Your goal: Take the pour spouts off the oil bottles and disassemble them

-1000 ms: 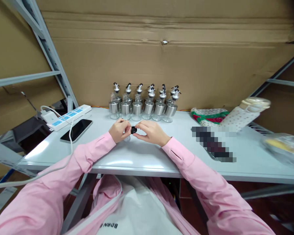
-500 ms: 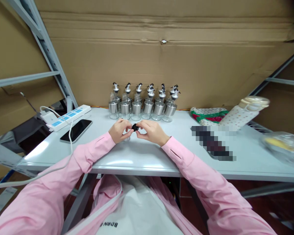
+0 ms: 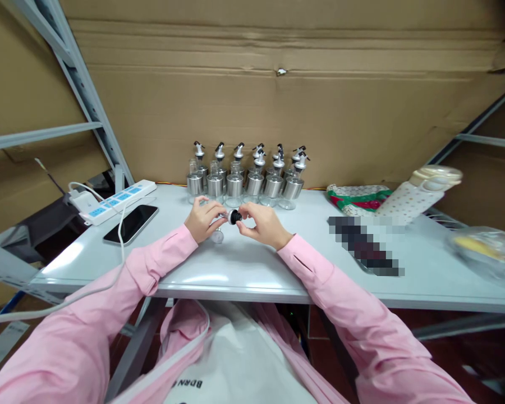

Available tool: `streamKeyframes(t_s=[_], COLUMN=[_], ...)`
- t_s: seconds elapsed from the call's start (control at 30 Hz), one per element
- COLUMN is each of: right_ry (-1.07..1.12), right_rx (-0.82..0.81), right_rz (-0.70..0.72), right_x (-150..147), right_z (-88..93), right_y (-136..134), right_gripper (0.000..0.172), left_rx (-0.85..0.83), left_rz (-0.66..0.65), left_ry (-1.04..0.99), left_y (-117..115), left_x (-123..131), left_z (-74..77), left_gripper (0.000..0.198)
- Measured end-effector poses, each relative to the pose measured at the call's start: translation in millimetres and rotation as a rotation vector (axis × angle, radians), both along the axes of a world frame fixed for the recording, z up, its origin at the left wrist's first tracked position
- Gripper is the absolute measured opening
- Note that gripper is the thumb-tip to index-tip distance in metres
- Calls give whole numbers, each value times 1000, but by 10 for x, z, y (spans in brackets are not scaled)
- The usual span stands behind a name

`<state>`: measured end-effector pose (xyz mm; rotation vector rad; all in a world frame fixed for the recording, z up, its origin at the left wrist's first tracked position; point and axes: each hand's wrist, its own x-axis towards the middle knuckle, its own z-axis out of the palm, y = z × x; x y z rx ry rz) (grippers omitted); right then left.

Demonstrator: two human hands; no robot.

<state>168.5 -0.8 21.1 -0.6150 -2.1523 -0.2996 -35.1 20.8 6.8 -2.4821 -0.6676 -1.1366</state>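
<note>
Between both hands lies a bottle pourer on its side, with a silver collar and a black ribbed stopper pointing right. My left hand is closed on its spout end, which the fingers partly hide. The thumb and forefinger of my right hand pinch around the tip of the black stopper. Just under the left fingers, a small clear round piece sits on the table. Behind the hands stand rows of glass oil bottles with steel bands; several carry pourers, while three in the front left have bare necks.
At left on the grey table are a phone and a white power strip with a cable. On the right are a dotted white bottle, a patterned bag, a blurred-out dark item and a plastic-wrapped bowl.
The pourer has turned so its black stopper faces right and its silver collar shows. My left forefinger has lifted, and the clear piece below is more visible.
</note>
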Motion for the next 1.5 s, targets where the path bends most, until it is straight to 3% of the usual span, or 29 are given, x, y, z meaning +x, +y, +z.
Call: streamKeyframes(t_s=[0.33, 0.73, 1.27, 1.5], right_ry=[-167, -110, -264, -268], right_rx=[-22, 130, 285, 230], right_rz=[-30, 22, -78, -97], right_x=[-20, 0, 19, 18], right_z=[7, -17, -1, 28], right_y=[22, 31, 106, 59], right_gripper=[25, 20, 19, 21], left_rx=[-89, -344, -367, -348], left_rz=[-38, -56, -56, -66], left_ry=[-45, 8, 97, 63], left_y=[47, -38, -8, -8], left_x=[-19, 13, -1, -11], left_z=[-45, -13, 1, 10], left_gripper=[32, 35, 27, 29])
